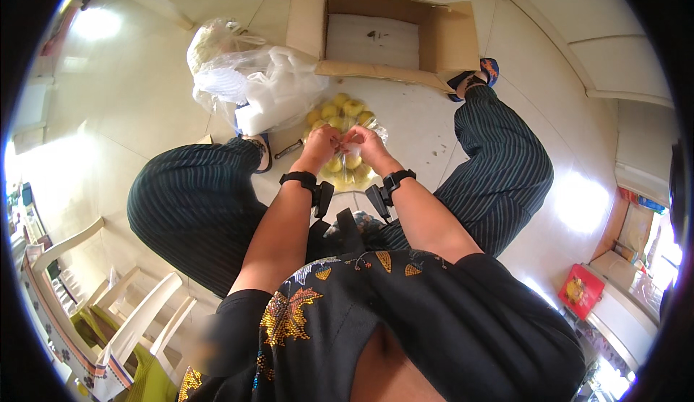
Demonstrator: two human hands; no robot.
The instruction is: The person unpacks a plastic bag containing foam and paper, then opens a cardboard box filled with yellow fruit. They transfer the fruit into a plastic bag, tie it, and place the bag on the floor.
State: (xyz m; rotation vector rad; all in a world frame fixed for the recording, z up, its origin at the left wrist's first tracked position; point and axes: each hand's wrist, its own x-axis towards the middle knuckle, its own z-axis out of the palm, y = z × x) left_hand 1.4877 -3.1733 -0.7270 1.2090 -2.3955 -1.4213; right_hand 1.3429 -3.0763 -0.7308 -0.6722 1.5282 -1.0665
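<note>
A clear plastic bag [351, 173] full of round yellow-green fruit, possibly apples or pears, rests on the tiled floor between my feet. Above it my left hand [321, 146] and my right hand [366, 145] meet, fingertips together, pinching the gathered plastic at the top of the bag. The fingers hide the exact spot where the plastic is gripped. Left of the fruit, close to my left wrist, lies a knife [288, 149] with a dark handle.
An open cardboard box [454, 38] stands beyond the fruit, with a white foam sheet [352, 44] inside. To its left, clear bags hold white foam packing [271, 85]. My slippered feet flank the fruit. Small debris [436, 153] dots the floor at right. Pale chairs [141, 315] stand lower left.
</note>
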